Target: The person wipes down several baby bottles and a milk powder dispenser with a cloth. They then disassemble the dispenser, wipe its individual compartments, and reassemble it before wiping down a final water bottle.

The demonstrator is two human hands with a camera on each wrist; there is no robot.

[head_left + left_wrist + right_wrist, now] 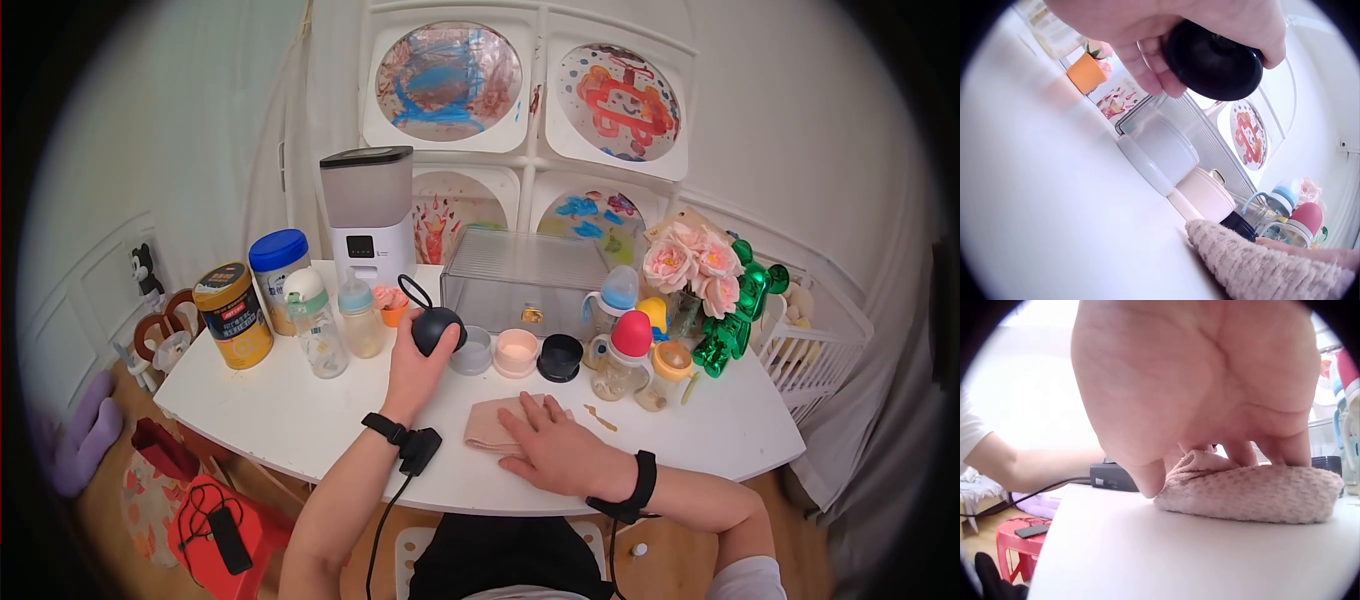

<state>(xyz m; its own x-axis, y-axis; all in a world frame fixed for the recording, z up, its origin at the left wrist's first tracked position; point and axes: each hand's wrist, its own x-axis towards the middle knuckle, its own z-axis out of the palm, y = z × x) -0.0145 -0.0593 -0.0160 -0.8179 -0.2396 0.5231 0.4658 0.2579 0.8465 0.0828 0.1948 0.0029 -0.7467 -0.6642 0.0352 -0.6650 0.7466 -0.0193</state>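
Note:
My left hand (417,365) grips a dark, dome-shaped lid with a loop handle (436,330), raised above the white table. In the left wrist view the glossy round underside of the lid (1213,59) shows beneath the palm. My right hand (560,446) rests with spread fingers on a folded pink cloth (490,428) near the table's front. In the right wrist view the fingertips press on the textured cloth (1254,497), with the thumb at its edge. Just beyond the hands stand a grey cup (471,356), a pink cup (516,356) and a black cup (560,360) in a row.
Baby bottles (322,340) and formula tins (236,320) stand at the left. More bottles, one with a red cap (633,335), stand at the right beside pink flowers (690,260). A clear box (530,275) and a white dispenser (370,220) stand behind. A small brown strip (601,418) lies right of the cloth.

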